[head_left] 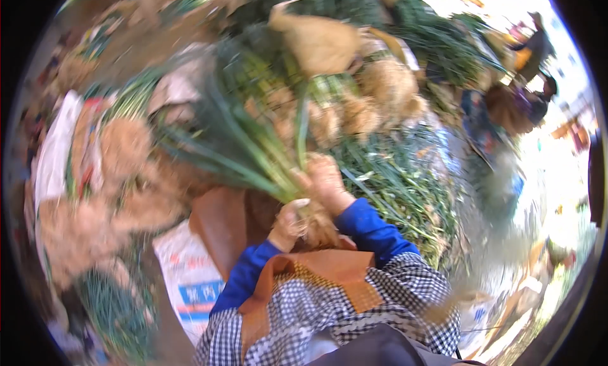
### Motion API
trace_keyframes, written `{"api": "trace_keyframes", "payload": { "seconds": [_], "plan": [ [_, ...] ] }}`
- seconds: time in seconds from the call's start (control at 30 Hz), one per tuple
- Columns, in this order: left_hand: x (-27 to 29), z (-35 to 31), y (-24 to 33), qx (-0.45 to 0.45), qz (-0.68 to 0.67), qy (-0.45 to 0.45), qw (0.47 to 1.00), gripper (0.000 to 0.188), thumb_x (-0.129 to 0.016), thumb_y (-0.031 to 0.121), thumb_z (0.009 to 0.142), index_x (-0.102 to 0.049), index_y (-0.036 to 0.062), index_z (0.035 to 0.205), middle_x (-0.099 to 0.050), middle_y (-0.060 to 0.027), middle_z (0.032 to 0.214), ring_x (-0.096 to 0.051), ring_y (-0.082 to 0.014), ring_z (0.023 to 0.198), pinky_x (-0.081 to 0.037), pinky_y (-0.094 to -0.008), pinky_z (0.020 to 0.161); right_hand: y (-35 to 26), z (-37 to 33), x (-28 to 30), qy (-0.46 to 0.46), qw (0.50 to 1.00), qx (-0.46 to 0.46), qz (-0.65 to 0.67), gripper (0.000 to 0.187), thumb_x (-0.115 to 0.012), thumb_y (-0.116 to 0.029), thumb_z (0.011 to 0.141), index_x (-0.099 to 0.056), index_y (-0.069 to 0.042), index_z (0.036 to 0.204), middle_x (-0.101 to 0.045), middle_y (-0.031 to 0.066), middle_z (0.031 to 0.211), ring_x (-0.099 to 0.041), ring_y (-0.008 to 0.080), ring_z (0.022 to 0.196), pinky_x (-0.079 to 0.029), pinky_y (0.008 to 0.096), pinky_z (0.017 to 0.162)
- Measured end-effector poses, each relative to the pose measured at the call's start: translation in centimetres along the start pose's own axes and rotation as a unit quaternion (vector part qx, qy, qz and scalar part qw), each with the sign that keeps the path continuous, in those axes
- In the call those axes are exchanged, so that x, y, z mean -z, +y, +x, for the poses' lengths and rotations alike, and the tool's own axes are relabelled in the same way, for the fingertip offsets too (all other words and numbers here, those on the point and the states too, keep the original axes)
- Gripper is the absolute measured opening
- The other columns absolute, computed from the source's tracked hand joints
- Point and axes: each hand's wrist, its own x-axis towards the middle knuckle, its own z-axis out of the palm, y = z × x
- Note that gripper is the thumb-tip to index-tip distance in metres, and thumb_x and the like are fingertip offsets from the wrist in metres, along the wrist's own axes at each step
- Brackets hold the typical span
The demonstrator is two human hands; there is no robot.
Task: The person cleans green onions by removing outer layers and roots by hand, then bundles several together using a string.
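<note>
1. Head: the bunch (pixel 269 171) is between both hands, leaves pointing away; the left hand (pixel 291 225) wraps its fingers round the base, the right hand (pixel 325 179) curls at the stalks, its pinch too blurred to tell.
2. Head: rooted bundles (pixel 345 115) ahead seem done; this bunch and loose greens (pixel 396 188) seem left.

Left grip (pixel 290 225) and right grip (pixel 325 179) hold scallions (pixel 269 163) (roots (pixel 320 230) lowermost).
</note>
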Motion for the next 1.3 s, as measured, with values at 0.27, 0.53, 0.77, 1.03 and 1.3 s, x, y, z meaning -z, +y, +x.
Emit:
{"api": "trace_keyframes", "payload": {
  "seconds": [0.27,0.53,0.77,1.03,1.3],
  "plan": [
    [-9.2,0.2,1.9,-0.182,0.025,-0.074,0.98,0.046,-0.046,0.02,0.086,-0.038,0.0012,0.127,-0.053,-0.0143,0.112,-0.053,-0.0254,0.104,-0.044,-0.0422,0.09,1.7,-1.0,9.6,-0.121,0.784,-0.188,0.579,0.048,-0.046,-0.035,0.091,-0.045,-0.001,0.125,-0.052,0.0093,0.123,-0.05,0.0194,0.112,-0.032,0.0304,0.099],
    [-11.3,-0.7,3.4,-0.422,0.283,-0.086,0.857,0.03,-0.055,0.011,0.084,-0.049,-0.0002,0.111,-0.056,-0.0094,0.102,-0.057,-0.019,0.092,-0.048,-0.0319,0.084,1.0,-7.2,11.6,-0.088,0.729,-0.054,0.676,0.037,-0.045,-0.012,0.091,-0.043,-0.001,0.126,-0.05,0.0077,0.122,-0.048,0.0192,0.11,-0.038,0.0285,0.095],
    [-12.0,0.4,3.8,-0.145,0.017,-0.116,0.982,0.035,-0.052,0.016,0.086,-0.049,-0.0043,0.114,-0.055,-0.0188,0.112,-0.055,-0.0281,0.103,-0.045,-0.0409,0.093,4.6,-11.2,12.4,-0.047,0.882,-0.047,0.467,0.042,-0.057,-0.024,0.085,-0.05,0.002,0.117,-0.059,0.0148,0.107,-0.059,0.023,0.092,-0.046,0.0289,0.08],
    [-9.3,-2.3,9.5,-0.307,0.053,-0.198,0.929,0.044,-0.046,0.014,0.088,-0.036,0.0026,0.129,-0.052,-0.0164,0.118,-0.055,-0.0287,0.104,-0.048,-0.0422,0.09,14.4,-16.6,18.6,0.249,0.945,-0.201,0.061,0.02,-0.058,-0.021,0.085,-0.056,-0.002,0.093,-0.059,0.0066,0.082,-0.056,0.0153,0.075,-0.045,0.0286,0.066],
    [-8.9,-1.7,5.6,-0.46,0.276,-0.152,0.83,0.038,-0.038,0.019,0.094,-0.039,0.0035,0.128,-0.05,-0.0162,0.12,-0.049,-0.0256,0.111,-0.037,-0.0395,0.101,-5.4,-1.7,12.1,0.217,0.937,0.262,0.082,0.056,-0.062,-0.024,0.071,-0.049,-0.015,0.125,-0.041,0.0116,0.132,-0.031,0.0341,0.125,-0.022,0.0509,0.104]
  ]
}}
